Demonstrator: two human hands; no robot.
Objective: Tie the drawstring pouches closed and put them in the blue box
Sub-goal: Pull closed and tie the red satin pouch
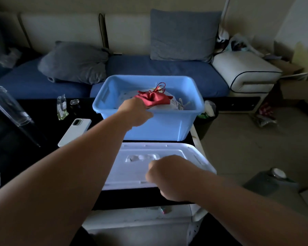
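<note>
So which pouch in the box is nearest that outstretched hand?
The red pouch, topmost in the blue box, right at the left hand. The whitish pouches lie beneath it.

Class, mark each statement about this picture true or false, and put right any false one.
1. The red pouch lies in the blue box. True.
2. The white lid covers the box. False: the box is open and the lid lies flat in front of it.
3. The white phone lies to the right of the box. False: it lies to the left.
4. The left hand reaches to the box's near rim, beside the red pouch. True.
5. The right hand is inside the box. False: it is over the white lid.
</note>
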